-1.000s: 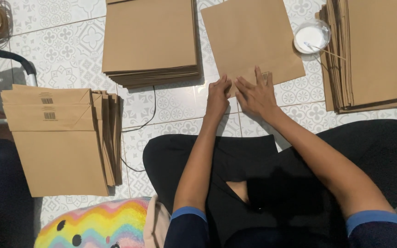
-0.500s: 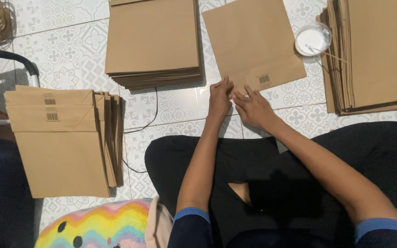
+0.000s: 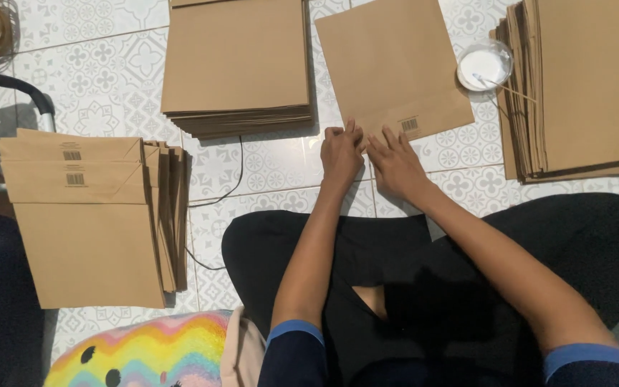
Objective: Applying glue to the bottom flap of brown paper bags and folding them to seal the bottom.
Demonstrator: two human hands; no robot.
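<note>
While both hands, left hand [image 3: 341, 154] and right hand [image 3: 394, 163], press the brown paper bag's [image 3: 388, 64] bottom fold flat on the floor [image 3: 94, 79], fingers spread and holding nothing, it looks like the creasing step.

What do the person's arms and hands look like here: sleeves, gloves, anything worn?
Both hands, left and right, are bare, with no gloves, rings or watch visible. The forearms are bare too; dark navy sleeves with lighter blue cuffs are pushed up near the elbows.

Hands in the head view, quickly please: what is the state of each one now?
Left hand: fingertips pressing the near edge of the flat brown paper bag, gripping nothing.
Right hand: the same, fingers spread on that edge.
</note>
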